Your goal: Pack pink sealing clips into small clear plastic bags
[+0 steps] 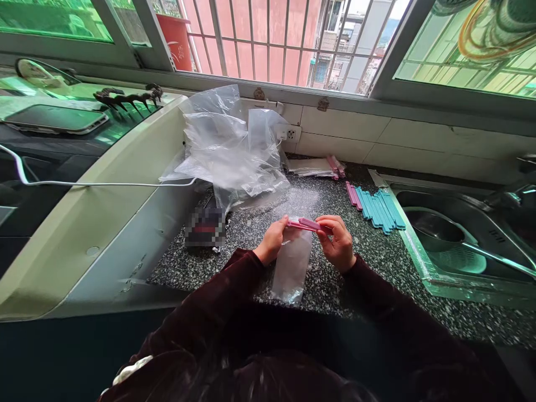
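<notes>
Both hands hold a pink sealing clip [305,224] across the top of a small clear plastic bag [292,265] that hangs down over the speckled counter [377,262]. My left hand [272,241] pinches the clip's left end, fingers closed. My right hand [336,241] grips the right end, fingers curled round it. Dark red sleeves cover both arms.
A row of teal and pink clips [377,207] lies to the right, by the steel sink [460,234]. Clipped bags [316,166] rest near the tiled wall. A heap of clear bags [230,151] sits at left beside a white appliance [96,212] with a phone [54,119] on top.
</notes>
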Available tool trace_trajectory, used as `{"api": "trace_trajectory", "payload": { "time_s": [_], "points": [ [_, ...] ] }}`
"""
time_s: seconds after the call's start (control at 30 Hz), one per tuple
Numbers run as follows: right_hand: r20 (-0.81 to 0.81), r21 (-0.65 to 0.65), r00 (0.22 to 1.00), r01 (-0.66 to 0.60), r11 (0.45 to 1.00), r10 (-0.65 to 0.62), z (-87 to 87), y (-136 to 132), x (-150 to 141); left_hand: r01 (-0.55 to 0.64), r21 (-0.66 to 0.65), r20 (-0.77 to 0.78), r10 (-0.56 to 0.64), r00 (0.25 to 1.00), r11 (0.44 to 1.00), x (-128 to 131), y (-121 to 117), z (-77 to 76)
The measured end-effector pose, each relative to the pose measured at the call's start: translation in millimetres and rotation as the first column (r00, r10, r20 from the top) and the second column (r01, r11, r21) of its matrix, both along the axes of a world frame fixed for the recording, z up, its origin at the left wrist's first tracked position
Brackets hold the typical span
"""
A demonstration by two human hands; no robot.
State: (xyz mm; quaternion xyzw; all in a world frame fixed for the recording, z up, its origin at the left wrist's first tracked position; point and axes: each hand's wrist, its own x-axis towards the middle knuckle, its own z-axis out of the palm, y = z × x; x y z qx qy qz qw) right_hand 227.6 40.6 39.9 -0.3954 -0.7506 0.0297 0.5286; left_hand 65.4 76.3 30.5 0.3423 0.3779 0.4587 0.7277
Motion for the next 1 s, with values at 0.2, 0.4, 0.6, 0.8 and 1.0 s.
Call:
{"api": "trace_trajectory", "payload": {
  "time_s": [0.2,0.4,0.6,0.8,1.0],
  "points": [
    [0.011,0.016,0.999,0.04,0.999,-0.04,2.5,-1.1,1.3,-0.018,-0.018,0.001,0.018,1.0,1.0,-0.2,-0.1,0.2],
    [0.008,0.048,0.999,0.046,0.998,-0.046,4.9,-0.1,3.4,-0.034,-0.021,-0.016,0.033,0.999,0.999,-0.3,0.3,1.8],
    [0.005,0.083,0.998,0.063,0.995,-0.064,6.3,0.7,4.8,-0.039,-0.021,-0.006,0.038,0.999,0.999,-1.7,1.0,2.5],
    [0.003,0.118,0.996,0.085,0.989,-0.086,8.8,1.3,6.1,-0.055,-0.018,-0.026,0.055,0.998,0.998,-2.5,0.9,3.3],
    [-0.022,0.135,0.996,0.087,0.987,-0.085,10.1,1.7,7.4,-0.079,-0.009,-0.04,0.079,0.996,0.997,-2.6,1.2,3.7]
  ]
}}
